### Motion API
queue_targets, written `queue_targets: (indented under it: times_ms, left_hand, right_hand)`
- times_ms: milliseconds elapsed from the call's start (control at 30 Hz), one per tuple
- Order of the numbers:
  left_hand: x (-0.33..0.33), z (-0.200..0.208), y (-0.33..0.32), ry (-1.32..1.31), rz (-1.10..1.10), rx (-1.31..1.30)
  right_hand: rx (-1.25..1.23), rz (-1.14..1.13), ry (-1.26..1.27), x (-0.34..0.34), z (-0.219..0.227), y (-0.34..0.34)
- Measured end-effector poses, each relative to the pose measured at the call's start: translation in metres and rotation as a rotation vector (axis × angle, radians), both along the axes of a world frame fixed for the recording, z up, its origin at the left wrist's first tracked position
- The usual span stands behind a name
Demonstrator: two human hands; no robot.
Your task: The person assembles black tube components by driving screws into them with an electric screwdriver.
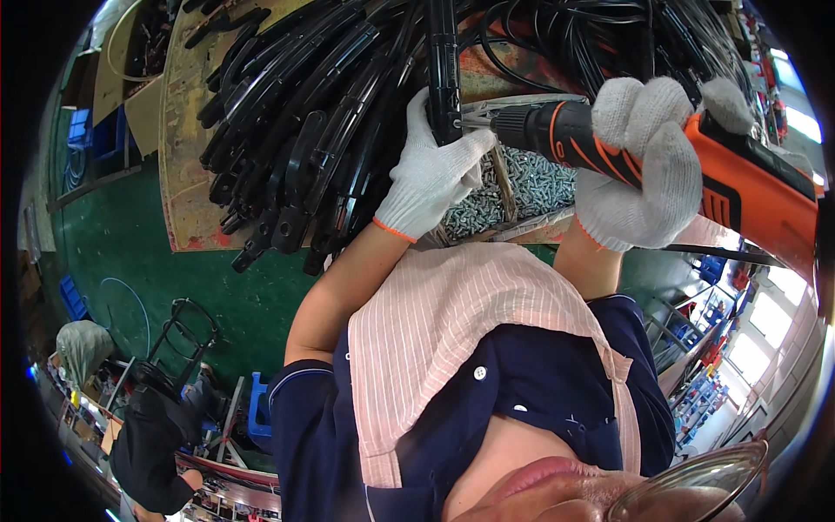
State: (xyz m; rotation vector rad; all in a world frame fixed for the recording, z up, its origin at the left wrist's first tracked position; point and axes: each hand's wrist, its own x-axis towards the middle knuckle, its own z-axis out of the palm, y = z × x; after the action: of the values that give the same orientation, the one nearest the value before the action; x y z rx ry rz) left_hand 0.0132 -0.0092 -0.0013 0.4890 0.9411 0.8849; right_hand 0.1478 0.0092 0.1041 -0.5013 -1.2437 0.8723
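Note:
My left hand (435,178), in a white knit glove, closes around the lower end of a glossy black tube (443,61) that stands out from the pile. My right hand (648,161), gloved the same way, is wrapped around an orange and black cordless drill (570,132). The drill lies level, its chuck pointing left and its bit reaching the tube's side just by my left fingers. Whether a screw sits on the bit is too small to tell. Beneath the drill, between my hands, is an open box of small silvery screws (544,187).
Many black tubular parts (296,130) are heaped on the worn yellowish tabletop (187,174) at left. Black cables (557,43) coil at the far side. Behind at lower left, a person in dark clothes (152,444) bends near a blue stool (258,409) on the green floor (130,244).

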Motion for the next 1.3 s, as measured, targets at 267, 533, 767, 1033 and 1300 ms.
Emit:
queue_targets:
  times_ms: [267,533,767,1033,1300]
  left_hand:
    - [-0.001,0.000,0.002,-0.039,0.023,-0.053]
    - [0.000,0.012,0.005,0.002,-0.028,-0.035]
    - [-0.001,0.011,0.000,0.006,-0.070,-0.033]
    - [-0.052,0.110,0.002,0.952,-0.497,0.686]
    - [-0.150,0.156,0.033,1.754,-0.786,0.778]
  right_hand:
    - [-0.052,-0.016,0.046,-0.013,-0.002,0.005]
    - [-0.192,-0.348,0.010,-0.025,0.007,-0.002]
    - [-0.201,-0.317,0.012,0.001,0.013,-0.009]
    - [-0.283,-0.105,0.486,0.091,0.037,-0.049]
    - [-0.657,-0.367,-0.768,0.066,-0.075,-0.042]
